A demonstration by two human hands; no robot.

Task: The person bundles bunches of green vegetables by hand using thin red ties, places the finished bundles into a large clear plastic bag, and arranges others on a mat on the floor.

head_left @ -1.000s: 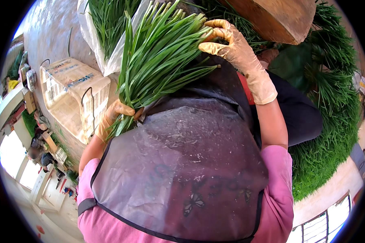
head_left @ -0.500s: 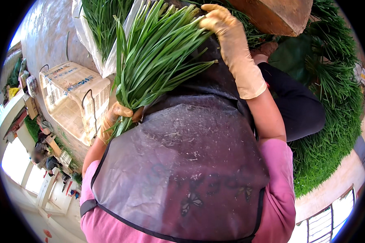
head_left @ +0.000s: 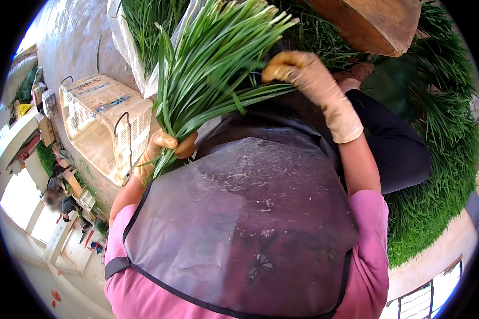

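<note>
My left hand [head_left: 170,144], in a tan rubber glove, is closed round the leafy end of a bunch of garlic chives [head_left: 218,64]. The long flat leaves fan up and to the right from it, with the pale cut ends at the top right. My right hand [head_left: 295,69], gloved alike, is curled beside the right edge of the bunch, just above a few stems that stick out sideways. Whether anything is between its bent fingers I cannot make out. A dark plastic apron [head_left: 239,207] covers my front and lap below the bunch.
More chives [head_left: 149,32] lie in a white plastic bag [head_left: 127,48] at the far left. A cream plastic crate [head_left: 104,125] lies on its side on the floor. At the far right stands a brown wooden block [head_left: 378,26], and a large heap of chives [head_left: 436,175] curves along the right.
My right hand has come down from the cut ends to the bunch's right side, its fingers now more curled. Some leaves are blurred by motion. My left hand keeps its hold.
</note>
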